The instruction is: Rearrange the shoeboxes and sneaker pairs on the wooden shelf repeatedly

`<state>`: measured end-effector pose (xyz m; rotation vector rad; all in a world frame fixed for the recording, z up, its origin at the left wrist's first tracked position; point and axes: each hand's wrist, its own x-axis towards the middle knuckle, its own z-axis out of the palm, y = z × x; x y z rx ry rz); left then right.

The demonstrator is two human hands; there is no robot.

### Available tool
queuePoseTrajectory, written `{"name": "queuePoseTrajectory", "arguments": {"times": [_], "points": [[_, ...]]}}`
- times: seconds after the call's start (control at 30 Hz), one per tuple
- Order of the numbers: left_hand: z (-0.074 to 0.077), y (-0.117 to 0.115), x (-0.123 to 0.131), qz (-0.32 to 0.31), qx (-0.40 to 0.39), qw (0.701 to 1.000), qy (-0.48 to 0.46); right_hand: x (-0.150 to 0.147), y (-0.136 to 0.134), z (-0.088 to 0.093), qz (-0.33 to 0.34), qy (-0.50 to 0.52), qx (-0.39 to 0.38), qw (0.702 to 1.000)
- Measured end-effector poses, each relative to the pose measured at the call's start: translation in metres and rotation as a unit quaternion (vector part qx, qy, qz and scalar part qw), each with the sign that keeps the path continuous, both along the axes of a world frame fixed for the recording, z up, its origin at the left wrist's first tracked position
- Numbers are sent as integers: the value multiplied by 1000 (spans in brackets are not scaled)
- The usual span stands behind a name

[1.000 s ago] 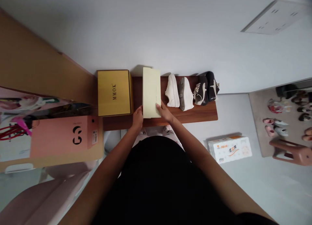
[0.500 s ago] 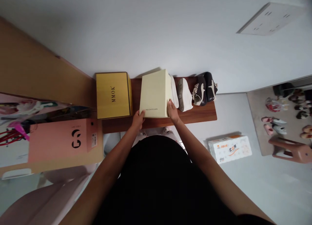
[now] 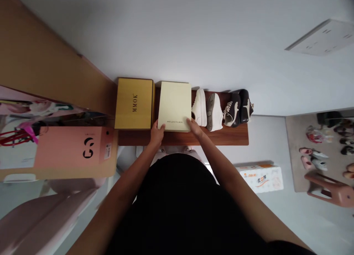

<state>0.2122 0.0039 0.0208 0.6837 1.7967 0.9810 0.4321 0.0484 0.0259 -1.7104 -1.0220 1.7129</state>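
Note:
A cream shoebox [image 3: 175,102] lettered MEIZHIYUAN is on the wooden shelf [image 3: 221,138], its lid facing up. My left hand [image 3: 157,134] grips its near left corner, thumb on top. At the near right corner my right hand [image 3: 194,128] holds the box, fingers mostly hidden along its side. A yellow MMOK box [image 3: 134,104] stands to the left, a narrow gap away. Just right of the cream box are a pair of white shoes, a nearer white shoe [image 3: 199,107] and a tipped white shoe [image 3: 215,112] with a grey part showing.
Dark lace-up shoes [image 3: 232,109] stand toward the shelf's right end. A pink box [image 3: 69,146] lies at the left beside a brown panel [image 3: 55,56]. On the floor at right are a tissue pack [image 3: 260,179], a brown stool [image 3: 332,190] and several shoes. A wall runs behind the shelf.
The cream box has turned straighter and shifted left, closer to the yellow box, with both hands on it. More of the white shoes shows now. The camera view has shifted slightly.

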Motion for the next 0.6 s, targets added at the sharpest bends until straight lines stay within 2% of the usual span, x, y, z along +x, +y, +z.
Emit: {"name": "queuePoseTrajectory", "arguments": {"times": [0.1,0.23,0.37,0.43,0.6], "points": [[2,3,3,0,-6,1000,14,-5,2,-5,-5,-41,-51,998],[0,2,7,-1,-19,999,26,-7,6,-15,-4,-72,-38,997],[-4,2,7,3,-15,999,34,-6,10,-23,34,-79,-35,996],[-5,4,6,2,-12,999,38,-6,11,-25,48,-76,-34,995],[-4,6,6,-3,-21,999,45,-9,11,-23,33,-97,-25,994]]}}
